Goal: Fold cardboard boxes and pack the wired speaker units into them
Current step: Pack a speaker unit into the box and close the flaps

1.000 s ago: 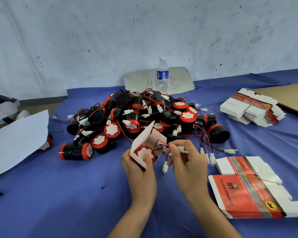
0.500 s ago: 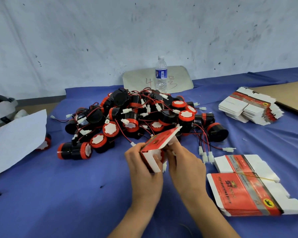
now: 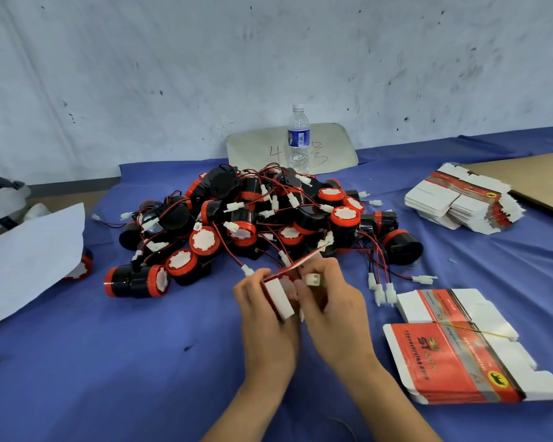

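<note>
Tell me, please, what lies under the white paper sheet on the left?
One speaker unit pokes out at the right edge of the sheet, red rim and white face showing. Its rest, and anything else beneath, is covered.

bright, even, soft light comes seemingly from above, with a cool cast over the scuffed wall [image 3: 173,74] and the blue cloth [image 3: 141,362]. shadows are faint and soft-edged: a thin one under the left hand [image 3: 265,314] and right hand [image 3: 332,307], darker ones beneath the pile of speaker units [image 3: 237,218]. small glints sit on the black housings and the water bottle [image 3: 298,138]. the fingertips [image 3: 320,266] and the small box [image 3: 280,295] they hold are blurred. the cloth's far edge bows with wide-angle bending, stronger toward left and right.
</note>
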A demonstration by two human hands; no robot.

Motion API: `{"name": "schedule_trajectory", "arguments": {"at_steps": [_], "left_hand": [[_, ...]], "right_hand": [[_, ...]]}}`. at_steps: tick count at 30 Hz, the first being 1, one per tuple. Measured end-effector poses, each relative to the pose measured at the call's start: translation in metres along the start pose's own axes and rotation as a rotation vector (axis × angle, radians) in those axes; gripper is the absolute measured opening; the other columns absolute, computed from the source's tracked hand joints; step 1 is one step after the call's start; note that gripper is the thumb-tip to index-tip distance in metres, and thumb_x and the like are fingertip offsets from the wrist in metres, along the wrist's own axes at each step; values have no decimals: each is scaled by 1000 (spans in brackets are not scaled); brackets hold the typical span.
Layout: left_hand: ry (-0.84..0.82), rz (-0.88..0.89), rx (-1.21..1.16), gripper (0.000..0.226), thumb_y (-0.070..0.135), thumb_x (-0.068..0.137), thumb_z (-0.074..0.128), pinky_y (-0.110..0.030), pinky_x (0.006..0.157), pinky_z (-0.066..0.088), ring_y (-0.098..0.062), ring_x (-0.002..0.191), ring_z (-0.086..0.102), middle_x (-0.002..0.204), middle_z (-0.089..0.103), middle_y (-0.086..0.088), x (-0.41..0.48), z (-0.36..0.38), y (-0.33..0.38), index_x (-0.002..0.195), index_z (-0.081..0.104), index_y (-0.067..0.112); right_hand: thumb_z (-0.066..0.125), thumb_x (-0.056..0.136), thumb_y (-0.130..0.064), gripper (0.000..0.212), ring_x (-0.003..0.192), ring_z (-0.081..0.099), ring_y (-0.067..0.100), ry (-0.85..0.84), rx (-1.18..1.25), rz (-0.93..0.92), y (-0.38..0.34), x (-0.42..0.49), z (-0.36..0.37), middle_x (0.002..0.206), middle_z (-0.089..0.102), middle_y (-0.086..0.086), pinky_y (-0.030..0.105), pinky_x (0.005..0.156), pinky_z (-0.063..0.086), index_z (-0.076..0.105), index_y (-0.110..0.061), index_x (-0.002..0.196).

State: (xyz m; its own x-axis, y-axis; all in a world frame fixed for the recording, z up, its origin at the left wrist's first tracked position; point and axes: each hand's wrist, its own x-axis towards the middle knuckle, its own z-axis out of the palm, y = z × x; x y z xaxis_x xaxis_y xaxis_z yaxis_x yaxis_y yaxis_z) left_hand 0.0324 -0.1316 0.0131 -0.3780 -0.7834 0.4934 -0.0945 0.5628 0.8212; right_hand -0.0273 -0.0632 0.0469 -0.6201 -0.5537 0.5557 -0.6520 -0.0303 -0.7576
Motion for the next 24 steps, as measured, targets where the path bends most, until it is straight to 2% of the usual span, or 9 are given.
{"name": "schedule_trajectory", "arguments": {"at_steps": [3, 6, 9, 12, 14, 16, 18, 21, 24], "left_hand": [[-21, -123, -125, 30, 17, 90, 61, -1, 69, 39, 15, 94, 48, 116, 47, -1, 1, 1, 1, 114, 46, 25], [-19, -171, -142, 27, 13, 94, 56, -4, 74, 41, 12, 97, 48, 116, 49, 0, 2, 1, 1, 113, 44, 28], [-23, -216, -160, 26, 15, 95, 54, -26, 86, 50, -2, 102, 51, 118, 48, 0, 3, 1, 1, 114, 42, 28], [-17, -260, -176, 24, 16, 95, 54, -45, 88, 51, -10, 102, 53, 116, 47, 1, 4, 0, 1, 114, 42, 27], [-9, -259, -169, 25, 18, 96, 54, -40, 88, 52, -8, 102, 52, 118, 46, 1, 3, 0, 1, 114, 41, 27], [-5, -238, -152, 26, 18, 96, 55, -18, 81, 48, 2, 99, 51, 120, 46, 0, 2, 0, 0, 114, 40, 29], [-11, -215, -137, 29, 15, 94, 57, -4, 72, 41, 17, 94, 47, 118, 45, 1, 1, 0, 1, 108, 40, 34], [-26, -192, -133, 34, 14, 90, 59, 0, 69, 39, 22, 92, 45, 118, 43, 2, -1, 2, 2, 105, 39, 38], [-24, -192, -135, 34, 16, 90, 59, 0, 69, 40, 21, 93, 45, 119, 44, 2, -1, 3, 0, 109, 40, 35]], "right_hand": [[59, 84, -13, 22, 72, 63, 3, 108, 187, -53, -2, 2, -3, 80, 65, -15, 18, 58, 49, 59, -34, 93], [62, 86, -5, 13, 88, 55, -9, 245, 74, -119, 5, 6, -4, 96, 60, -8, 6, 67, 43, 70, -8, 95], [59, 92, -3, 12, 77, 58, -10, 254, 60, -42, 9, 6, -4, 85, 64, -12, 3, 64, 40, 68, -8, 98], [53, 96, -6, 14, 68, 62, 4, 195, 20, 18, 12, 5, -1, 71, 63, -14, 8, 58, 43, 64, -8, 105], [51, 97, -8, 18, 63, 59, 5, 166, -47, 16, 14, 4, -1, 73, 62, -11, 10, 60, 43, 64, -8, 110], [50, 97, -7, 24, 71, 56, 1, 135, -106, -7, 14, 4, -1, 85, 62, -13, 7, 68, 41, 64, -9, 117], [48, 96, -2, 34, 81, 61, 12, 104, -193, -42, 13, 4, 1, 96, 66, -2, 17, 74, 47, 61, -8, 126], [45, 82, 1, 54, 81, 63, 23, 69, -342, -69, 11, 2, 3, 97, 67, 12, 21, 72, 42, 53, -4, 135], [41, 89, -15, 37, 65, 53, 4, 39, -238, 43, 10, 2, 3, 77, 60, -7, 7, 63, 39, 53, -24, 124]]}}
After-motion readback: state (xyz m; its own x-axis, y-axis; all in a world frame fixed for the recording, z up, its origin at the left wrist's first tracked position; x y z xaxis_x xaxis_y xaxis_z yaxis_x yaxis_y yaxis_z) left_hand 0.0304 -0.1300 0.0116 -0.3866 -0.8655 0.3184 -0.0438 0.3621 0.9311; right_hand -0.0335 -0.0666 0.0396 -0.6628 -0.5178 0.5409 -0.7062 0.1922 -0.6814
